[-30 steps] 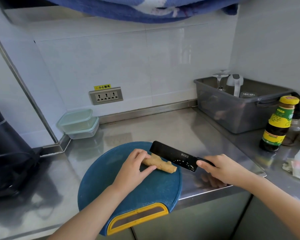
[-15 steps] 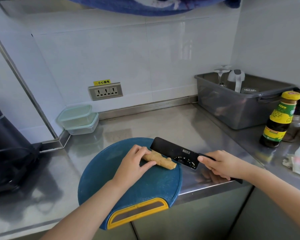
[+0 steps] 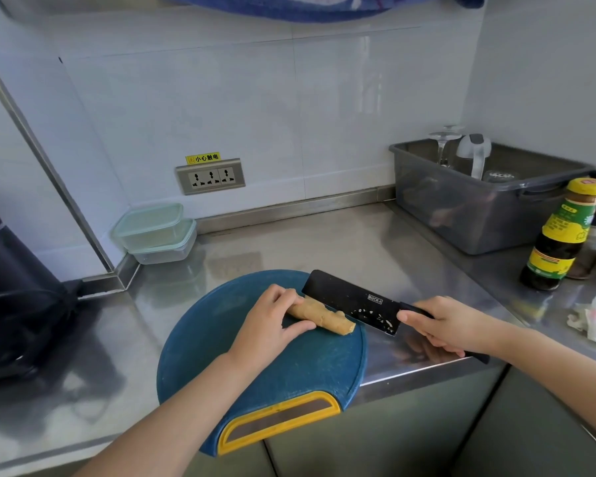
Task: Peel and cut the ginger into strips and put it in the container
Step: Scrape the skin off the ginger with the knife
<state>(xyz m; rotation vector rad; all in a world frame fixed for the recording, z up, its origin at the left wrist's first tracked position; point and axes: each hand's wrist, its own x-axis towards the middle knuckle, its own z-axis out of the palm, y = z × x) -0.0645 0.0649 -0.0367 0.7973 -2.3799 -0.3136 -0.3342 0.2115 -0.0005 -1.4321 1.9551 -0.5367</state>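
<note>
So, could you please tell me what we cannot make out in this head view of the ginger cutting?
Head view only:
- Ginger left end: hidden under the left hand.
- Knife edge: behind the ginger, so contact or cut depth cannot be told.
- Knife handle: mostly wrapped by the right hand.
- Stacked containers: frosted lids hide any contents.
- Grey tub: its near wall hides most of what stands inside.
</note>
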